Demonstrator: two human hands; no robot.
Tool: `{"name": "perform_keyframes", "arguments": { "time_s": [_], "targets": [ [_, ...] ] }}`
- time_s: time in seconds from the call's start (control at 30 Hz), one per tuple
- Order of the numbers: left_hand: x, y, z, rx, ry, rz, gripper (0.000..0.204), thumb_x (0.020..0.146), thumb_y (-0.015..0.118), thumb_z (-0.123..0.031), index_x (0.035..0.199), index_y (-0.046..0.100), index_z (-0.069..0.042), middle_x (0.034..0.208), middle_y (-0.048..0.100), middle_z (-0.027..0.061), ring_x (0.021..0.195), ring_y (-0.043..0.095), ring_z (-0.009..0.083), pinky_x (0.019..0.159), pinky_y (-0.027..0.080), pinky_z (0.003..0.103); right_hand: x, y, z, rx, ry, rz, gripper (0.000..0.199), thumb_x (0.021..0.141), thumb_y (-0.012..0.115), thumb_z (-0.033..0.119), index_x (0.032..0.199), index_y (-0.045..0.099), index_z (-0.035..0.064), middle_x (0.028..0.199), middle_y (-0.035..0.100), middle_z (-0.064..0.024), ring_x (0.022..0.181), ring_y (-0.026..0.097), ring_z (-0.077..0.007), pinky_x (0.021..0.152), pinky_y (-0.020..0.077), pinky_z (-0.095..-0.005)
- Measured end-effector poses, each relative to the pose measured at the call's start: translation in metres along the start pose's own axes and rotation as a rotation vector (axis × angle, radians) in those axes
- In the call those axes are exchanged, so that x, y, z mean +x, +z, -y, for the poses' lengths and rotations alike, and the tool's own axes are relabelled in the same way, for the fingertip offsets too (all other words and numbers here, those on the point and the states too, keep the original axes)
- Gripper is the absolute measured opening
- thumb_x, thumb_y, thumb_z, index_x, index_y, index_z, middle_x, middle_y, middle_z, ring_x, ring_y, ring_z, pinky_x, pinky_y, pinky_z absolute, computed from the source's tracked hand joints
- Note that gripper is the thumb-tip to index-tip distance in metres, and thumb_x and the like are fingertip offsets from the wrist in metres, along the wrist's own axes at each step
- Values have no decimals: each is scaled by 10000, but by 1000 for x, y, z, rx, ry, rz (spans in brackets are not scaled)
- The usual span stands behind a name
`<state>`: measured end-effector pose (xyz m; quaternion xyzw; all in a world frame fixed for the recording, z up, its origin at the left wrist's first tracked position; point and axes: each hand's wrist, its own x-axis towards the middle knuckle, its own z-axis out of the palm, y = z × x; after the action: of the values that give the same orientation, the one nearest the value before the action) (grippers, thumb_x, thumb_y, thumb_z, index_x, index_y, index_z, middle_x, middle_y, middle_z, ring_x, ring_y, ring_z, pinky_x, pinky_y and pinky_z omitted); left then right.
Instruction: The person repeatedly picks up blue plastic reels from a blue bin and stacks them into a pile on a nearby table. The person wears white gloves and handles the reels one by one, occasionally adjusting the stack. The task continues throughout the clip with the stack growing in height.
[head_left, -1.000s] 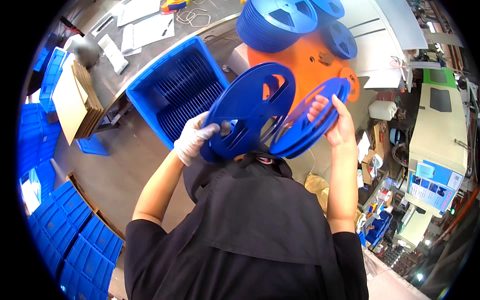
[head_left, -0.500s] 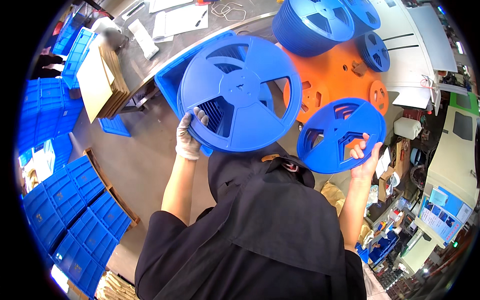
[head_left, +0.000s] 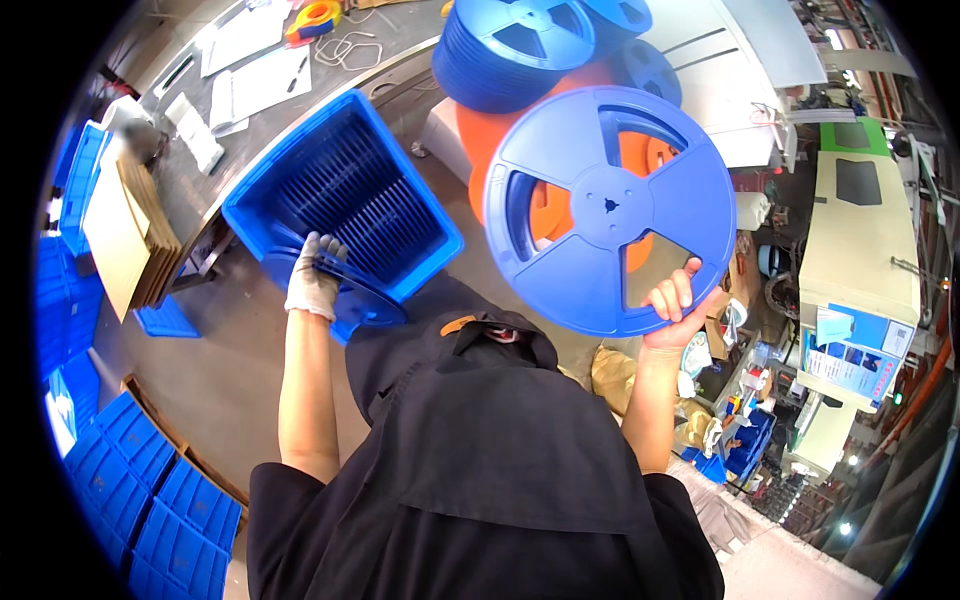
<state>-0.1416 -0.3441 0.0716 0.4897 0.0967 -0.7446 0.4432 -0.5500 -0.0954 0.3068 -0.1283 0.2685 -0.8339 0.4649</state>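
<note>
My right hand [head_left: 675,303], bare, grips the lower rim of a large blue reel [head_left: 610,205], fingers through one of its cutouts. The reel's broad face is raised over the orange surface. My left hand [head_left: 315,278], in a pale glove, is closed on another blue reel [head_left: 370,305], seen nearly edge-on at the near side of a blue crate [head_left: 330,130]. A row of dark parallel edges shows inside the crate; what they belong to is hard to make out. Part of the left reel is hidden behind the hand and my head covering.
Tall stacks of blue reels [head_left: 500,70] stand on an orange surface [head_left: 475,135] beyond. On the grey table [head_left: 330,75] lie papers, a pen, a cord and tape. Cardboard sheets [head_left: 130,215] lean at left, above stacked blue crates [head_left: 140,440].
My left hand has lowered its reel from a raised, face-up position to the crate's near side, uncovering the crate. My right hand's reel has risen and turned more face-on. The view has shifted right.
</note>
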Motion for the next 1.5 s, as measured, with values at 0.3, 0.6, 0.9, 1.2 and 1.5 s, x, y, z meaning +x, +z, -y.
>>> {"name": "perform_keyframes", "arguments": {
  "time_s": [0.3,0.6,0.9,1.2,1.5],
  "targets": [
    [-30,-33,16,130,-167,-116,357,826,741,-278,995,613,10,937,657,141,970,611,359,941,488,507,5,12,-9,258,48,226,475,965,555,396,1236,517,8,645,505,-14,437,413,-65,439,306,-224],
    [-96,12,51,139,-371,381,304,798,759,-114,1043,618,-3,864,642,61,863,616,219,892,498,396,24,30,-18,306,67,243,506,957,568,383,1284,500,2,707,540,-43,485,463,-94,470,358,-230],
    [-133,113,39,793,-24,743,718,684,788,-149,1303,448,-22,900,585,41,882,580,159,847,456,309,28,53,-57,-320,143,3,731,924,474,597,1385,411,33,1053,610,-119,938,584,-246,816,477,-383],
    [-181,163,86,748,-90,834,665,693,829,-113,1264,489,-87,1079,583,23,964,576,141,853,475,284,16,73,-171,-1204,127,-17,534,1015,442,414,1259,538,-51,1182,624,-143,1089,596,-229,964,436,-347],
    [-126,127,49,265,-190,688,340,818,633,-116,1126,513,-42,688,428,-34,560,400,90,552,359,264,36,55,-117,-968,288,-368,475,995,502,379,1242,549,-23,1099,651,-161,956,663,-222,721,548,-313]
  ]
}}
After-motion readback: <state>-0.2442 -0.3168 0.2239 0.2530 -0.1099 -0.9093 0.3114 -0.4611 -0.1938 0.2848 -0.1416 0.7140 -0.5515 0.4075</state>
